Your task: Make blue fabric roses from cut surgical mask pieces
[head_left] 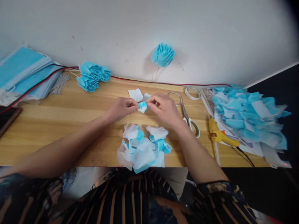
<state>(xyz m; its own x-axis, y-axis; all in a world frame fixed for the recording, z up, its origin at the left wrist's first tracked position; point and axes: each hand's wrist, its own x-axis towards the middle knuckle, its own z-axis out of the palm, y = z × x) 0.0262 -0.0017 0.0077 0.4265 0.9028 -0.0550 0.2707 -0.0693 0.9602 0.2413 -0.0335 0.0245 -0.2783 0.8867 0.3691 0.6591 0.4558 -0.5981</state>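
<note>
My left hand [122, 108] and my right hand [164, 109] meet over the middle of the wooden table [58, 121]. Both pinch one small folded blue-and-white petal piece [142, 106] between thumb and fingertips. Just behind it lie two loose white pieces [136, 94]. Nearer to me, at the table's front edge, sits a heap of folded blue-and-white pieces [143, 148].
Finished blue flowers [92, 75] lie at the back left; another flower [163, 55] leans on the wall. A stack of blue sheets [22, 72] sits far left. On the right are scissors [190, 119], tape rolls [192, 92], a yellow glue gun [219, 135] and a pile of cut blue pieces [249, 116].
</note>
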